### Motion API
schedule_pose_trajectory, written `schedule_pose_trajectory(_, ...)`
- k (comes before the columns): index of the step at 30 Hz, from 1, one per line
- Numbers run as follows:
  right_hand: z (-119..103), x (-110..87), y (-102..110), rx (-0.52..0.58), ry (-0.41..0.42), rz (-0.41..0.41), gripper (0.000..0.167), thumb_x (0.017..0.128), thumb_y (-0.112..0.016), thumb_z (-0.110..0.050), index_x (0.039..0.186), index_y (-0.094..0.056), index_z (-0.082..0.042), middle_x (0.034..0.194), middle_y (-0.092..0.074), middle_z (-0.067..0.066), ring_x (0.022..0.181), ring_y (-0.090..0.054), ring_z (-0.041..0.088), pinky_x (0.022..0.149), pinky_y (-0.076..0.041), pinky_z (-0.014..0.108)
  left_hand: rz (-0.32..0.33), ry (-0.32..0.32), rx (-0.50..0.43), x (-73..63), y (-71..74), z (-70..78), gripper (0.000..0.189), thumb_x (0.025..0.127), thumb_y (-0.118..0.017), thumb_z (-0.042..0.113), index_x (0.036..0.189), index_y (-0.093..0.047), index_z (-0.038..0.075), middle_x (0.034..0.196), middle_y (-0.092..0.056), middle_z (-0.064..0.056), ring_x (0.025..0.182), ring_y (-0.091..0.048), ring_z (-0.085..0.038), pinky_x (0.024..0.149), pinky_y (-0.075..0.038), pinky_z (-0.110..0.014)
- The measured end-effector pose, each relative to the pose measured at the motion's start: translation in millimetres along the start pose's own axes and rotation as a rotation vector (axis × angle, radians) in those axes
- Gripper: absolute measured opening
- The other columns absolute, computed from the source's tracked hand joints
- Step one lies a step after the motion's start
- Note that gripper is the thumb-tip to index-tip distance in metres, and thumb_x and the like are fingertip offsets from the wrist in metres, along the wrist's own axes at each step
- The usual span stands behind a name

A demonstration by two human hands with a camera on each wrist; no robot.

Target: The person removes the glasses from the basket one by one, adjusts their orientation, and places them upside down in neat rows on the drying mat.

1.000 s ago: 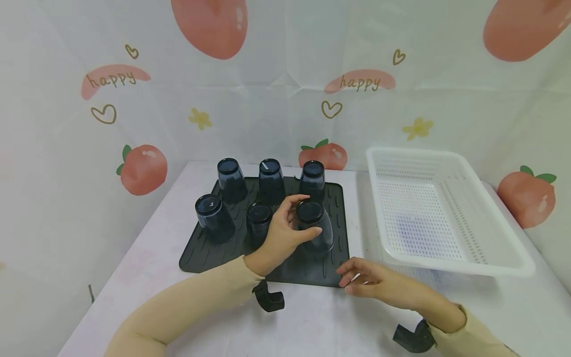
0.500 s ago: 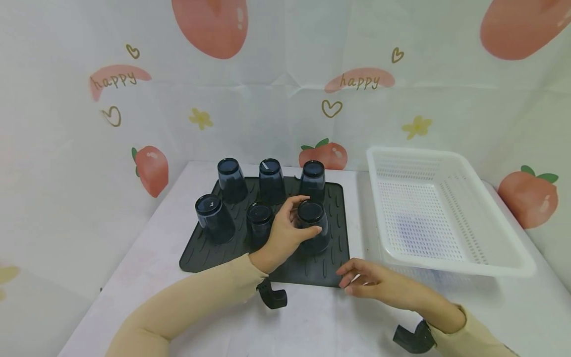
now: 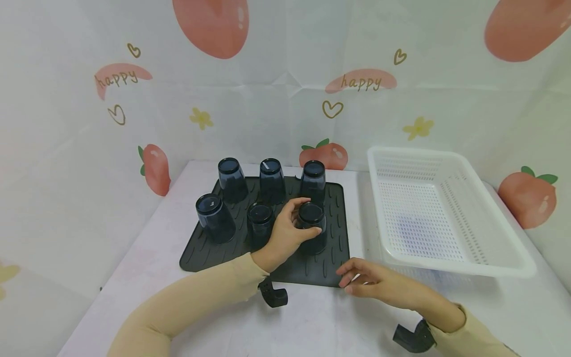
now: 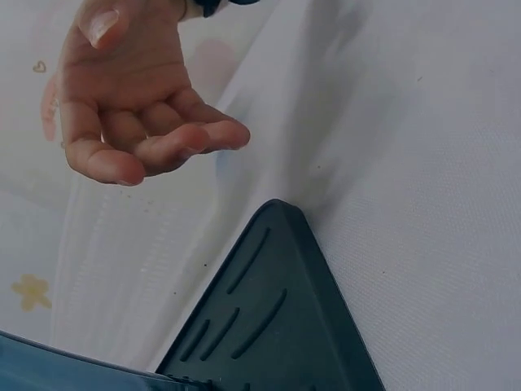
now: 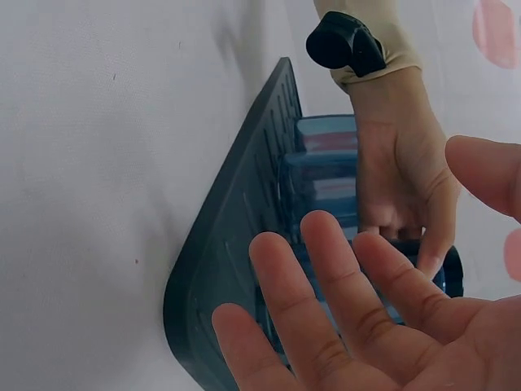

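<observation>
My left hand point(image 3: 285, 235) grips the upside-down dark blue glass point(image 3: 314, 242) at the front right of a black drying mat point(image 3: 290, 272), thumb and fingers round its upper part. The same hand point(image 5: 403, 155) appears in the right wrist view, its fingertips near the glass's dark base. My right hand point(image 3: 379, 283) hovers by the mat's front right corner with fingers loosely bent, holding nothing. Its palm point(image 4: 134, 81) shows in the left wrist view. Beside the gripped glass stand another glass point(image 3: 259, 225) and, farther left, a third glass point(image 3: 216, 220).
A back row of upside-down glasses holds a left one point(image 3: 233, 181), a middle one point(image 3: 272, 181) and a right one point(image 3: 313, 178). To the right sits a white perforated basket point(image 3: 450, 270). A printed cloth point(image 3: 267, 119) hangs behind the white table point(image 3: 312, 327).
The gripped glass, blurred and leaning right a second ago, now stands straighter on the mat in my left hand. The left forearm has shifted slightly; the right hand stays put.
</observation>
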State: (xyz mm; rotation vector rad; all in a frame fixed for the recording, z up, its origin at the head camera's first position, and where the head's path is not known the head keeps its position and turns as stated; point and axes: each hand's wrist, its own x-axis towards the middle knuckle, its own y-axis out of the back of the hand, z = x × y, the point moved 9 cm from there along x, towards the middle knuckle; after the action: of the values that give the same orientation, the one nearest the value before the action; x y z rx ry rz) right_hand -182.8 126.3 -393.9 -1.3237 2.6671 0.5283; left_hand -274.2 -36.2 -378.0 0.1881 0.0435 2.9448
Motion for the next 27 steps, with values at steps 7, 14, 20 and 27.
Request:
schedule_pose_trajectory(7, -0.1, 0.6, 0.1, 0.005, -0.006, 0.005, 0.037, 0.098, -0.057, -0.020, 0.128, -0.049, 0.001, 0.115, -0.059, 0.017, 0.102, -0.062, 0.028, 0.081, -0.049, 0.025, -0.007, 0.002, 0.016, 0.7, -1.5, -2.5, 0.069, 0.079, -0.075, -0.003, 0.139, -0.044, 0.010, 0.133, -0.048, -0.012, 0.119, -0.053, -0.024, 0.104, -0.042, -0.037)
schedule_pose_trajectory(14, -1.7, 0.0, 0.3, -0.004, -0.005, 0.012, 0.036, 0.098, -0.056, -0.020, 0.127, -0.050, 0.001, 0.114, -0.060, 0.017, 0.102, -0.061, 0.030, 0.080, -0.048, 0.024, -0.012, -0.009, 0.050, 0.7, -2.9, -1.3, 0.070, 0.078, -0.076, -0.002, 0.138, -0.044, 0.013, 0.134, -0.045, -0.010, 0.122, -0.052, -0.023, 0.109, -0.038, -0.042)
schedule_pose_trajectory(20, 1.2, 0.0, -1.1, -0.024, -0.010, 0.010, 0.035, 0.099, -0.056, -0.021, 0.126, -0.051, -0.001, 0.116, -0.060, 0.017, 0.103, -0.062, 0.029, 0.081, -0.048, 0.024, -0.017, -0.012, 0.050, 0.9, -3.9, -2.5, 0.068, 0.078, -0.075, -0.003, 0.137, -0.043, 0.011, 0.135, -0.044, -0.012, 0.123, -0.052, -0.026, 0.110, -0.037, -0.043)
schedule_pose_trajectory(27, 2.6, 1.9, -2.1, -0.028, -0.004, 0.018, 0.033, 0.098, -0.057, -0.022, 0.125, -0.052, -0.002, 0.116, -0.060, 0.016, 0.105, -0.061, 0.028, 0.082, -0.048, 0.023, -0.019, -0.013, 0.074, 0.2, -3.5, -3.4, 0.068, 0.078, -0.075, -0.002, 0.137, -0.043, 0.010, 0.136, -0.044, -0.013, 0.124, -0.051, -0.027, 0.112, -0.035, -0.042)
